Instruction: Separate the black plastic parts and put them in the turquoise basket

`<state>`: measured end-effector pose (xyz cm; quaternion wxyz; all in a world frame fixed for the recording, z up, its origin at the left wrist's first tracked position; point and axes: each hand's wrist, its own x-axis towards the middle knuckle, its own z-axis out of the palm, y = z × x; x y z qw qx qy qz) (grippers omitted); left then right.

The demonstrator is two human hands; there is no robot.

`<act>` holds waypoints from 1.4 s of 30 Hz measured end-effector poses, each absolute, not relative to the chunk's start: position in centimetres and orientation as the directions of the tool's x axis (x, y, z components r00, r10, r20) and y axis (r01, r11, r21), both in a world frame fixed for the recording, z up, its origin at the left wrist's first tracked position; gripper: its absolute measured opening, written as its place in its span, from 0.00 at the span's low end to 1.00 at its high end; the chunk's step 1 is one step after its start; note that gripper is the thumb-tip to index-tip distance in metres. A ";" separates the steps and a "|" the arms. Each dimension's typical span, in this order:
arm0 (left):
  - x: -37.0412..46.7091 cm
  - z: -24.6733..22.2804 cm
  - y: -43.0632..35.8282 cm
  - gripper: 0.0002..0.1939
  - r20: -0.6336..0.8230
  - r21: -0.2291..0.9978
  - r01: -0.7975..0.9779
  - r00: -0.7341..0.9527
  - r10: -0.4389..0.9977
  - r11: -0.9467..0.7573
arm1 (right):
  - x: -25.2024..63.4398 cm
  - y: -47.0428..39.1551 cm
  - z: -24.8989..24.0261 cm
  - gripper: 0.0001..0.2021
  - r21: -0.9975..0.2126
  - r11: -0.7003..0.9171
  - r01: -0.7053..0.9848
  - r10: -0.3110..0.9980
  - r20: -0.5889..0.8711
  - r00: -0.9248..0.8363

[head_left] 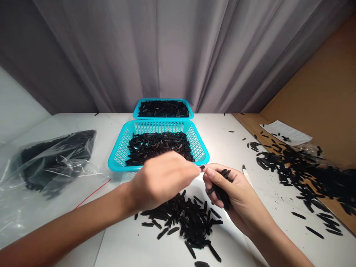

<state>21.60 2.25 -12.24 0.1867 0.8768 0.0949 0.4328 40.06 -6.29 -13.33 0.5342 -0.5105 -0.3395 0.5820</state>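
Observation:
My right hand [229,185] is wrapped round a bunch of black strips [221,193]. Its thumb and index finger meet the fingertips of my left hand [164,178], with a small black piece [202,168] between the two hands. The left hand is closed, palm down, and hides part of the near rim of a blue basket [114,155] that holds many black strips. Below the hands a loose pile of black strips [189,218] lies on a white sheet [128,244].
A second blue basket [135,111] of strips stands behind the first. At the left lies a clear plastic bag [55,159] of black material, near a red line [94,193]. Scattered strips [294,167], a gridded paper [286,131] and a knife-like blade [246,173] are at the right.

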 end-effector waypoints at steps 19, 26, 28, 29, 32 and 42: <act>20.1 -10.6 5.2 0.14 0.653 0.062 0.589 0.586 0.479 -0.806 | 40.3 -5.9 -13.2 0.11 -0.789 -0.238 -0.566 0.931 -0.352 0.099; 22.0 -12.3 1.2 0.10 0.437 0.268 0.107 0.872 0.220 -0.957 | 39.0 -6.2 -13.8 0.12 -0.761 -0.312 -0.568 0.928 -0.373 -0.011; 22.0 -12.8 1.3 0.08 0.434 0.280 0.092 0.876 0.212 -0.955 | 38.7 -6.3 -13.8 0.14 -0.783 -0.343 -0.519 0.927 -0.372 -0.050; 22.0 -13.0 1.4 0.07 0.435 0.311 0.081 0.873 0.218 -0.947 | 38.7 -6.4 -13.8 0.14 -0.793 -0.352 -0.498 0.926 -0.372 -0.062; 22.0 -13.1 2.0 0.06 0.447 0.467 0.061 0.845 0.295 -0.882 | 38.9 -6.4 -13.6 0.13 -0.816 -0.351 -0.460 0.930 -0.359 -0.074; 22.6 -13.2 2.2 0.05 0.465 0.728 0.131 0.626 0.626 -0.673 | 39.5 -6.3 -13.3 0.10 -0.867 -0.310 -0.389 0.943 -0.332 -0.010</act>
